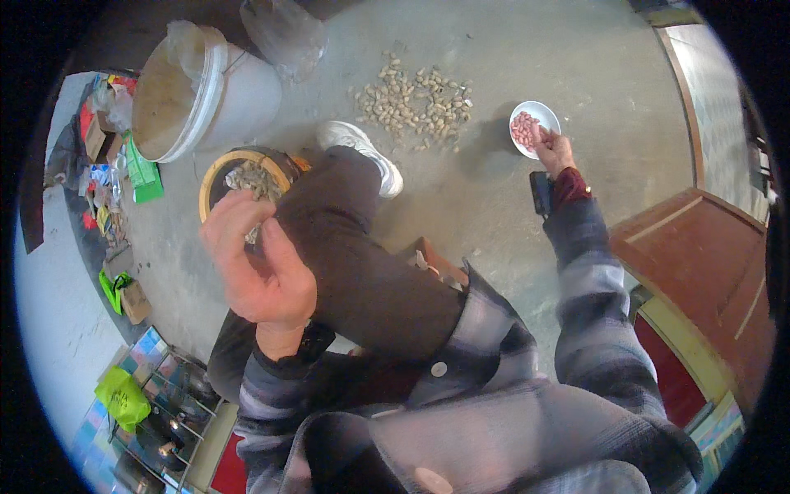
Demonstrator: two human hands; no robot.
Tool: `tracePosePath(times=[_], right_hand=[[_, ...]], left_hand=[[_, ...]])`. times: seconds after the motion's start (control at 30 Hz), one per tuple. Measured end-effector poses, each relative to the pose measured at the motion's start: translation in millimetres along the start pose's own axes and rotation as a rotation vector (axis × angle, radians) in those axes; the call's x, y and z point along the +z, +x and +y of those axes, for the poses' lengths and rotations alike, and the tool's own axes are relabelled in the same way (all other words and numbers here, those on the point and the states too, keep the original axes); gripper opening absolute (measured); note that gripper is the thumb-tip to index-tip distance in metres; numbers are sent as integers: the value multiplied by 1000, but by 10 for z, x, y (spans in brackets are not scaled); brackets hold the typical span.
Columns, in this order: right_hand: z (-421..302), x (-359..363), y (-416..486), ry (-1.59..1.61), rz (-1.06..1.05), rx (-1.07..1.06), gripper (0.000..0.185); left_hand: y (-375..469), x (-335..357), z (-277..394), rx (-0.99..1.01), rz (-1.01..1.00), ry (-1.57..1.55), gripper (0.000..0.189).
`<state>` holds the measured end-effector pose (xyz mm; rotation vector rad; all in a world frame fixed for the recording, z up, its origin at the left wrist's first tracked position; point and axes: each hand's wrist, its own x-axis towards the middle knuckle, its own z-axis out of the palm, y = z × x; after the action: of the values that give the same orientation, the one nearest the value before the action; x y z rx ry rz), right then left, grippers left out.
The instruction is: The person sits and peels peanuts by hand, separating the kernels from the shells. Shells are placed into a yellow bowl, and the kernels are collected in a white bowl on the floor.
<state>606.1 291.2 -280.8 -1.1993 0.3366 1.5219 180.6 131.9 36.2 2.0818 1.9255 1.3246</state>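
Observation:
My right hand point(553, 148) reaches to the near rim of a white bowl point(546, 113) on the floor, its fingers over the pink shelled peanuts point(523, 128) inside. Whether it holds any peanut cannot be told. Nearer to the camera, my left hand point(259, 253) is raised with thumb and fingertips curled towards each other; what may be between them is hidden. Behind it stands a round wooden-rimmed container point(213, 170) with pale peanut shells point(256, 179) in it. Unshelled peanuts point(426, 102) lie spread on the concrete floor beyond my shoe.
A large white plastic bucket point(247, 86) stands at the upper left, a clear plastic bag point(290, 37) beside it. Bags and boxes line the left wall. A dark device point(540, 192) is near my right wrist. Brown wooden furniture point(697, 247) is at the right, a metal rack point(163, 426) at the lower left.

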Motion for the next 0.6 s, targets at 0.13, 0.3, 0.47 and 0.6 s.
tracePosePath(times=[0.13,0.3,0.47,0.6], right_hand=[[-36,-158,139,-178,129,-44,38],[676,-54,312,-1022,110,-313,23],[1449,311,496,-1706,-160,-814,28],[1725,600,630,-1923,-333,-894,65]], left_hand=[[30,7,-7,-63,-21,17,23],[41,70,-1,-157,3,2,21],[89,22,-22,-158,-117,17,20],[99,46,-116,-119,-103,18,14]])
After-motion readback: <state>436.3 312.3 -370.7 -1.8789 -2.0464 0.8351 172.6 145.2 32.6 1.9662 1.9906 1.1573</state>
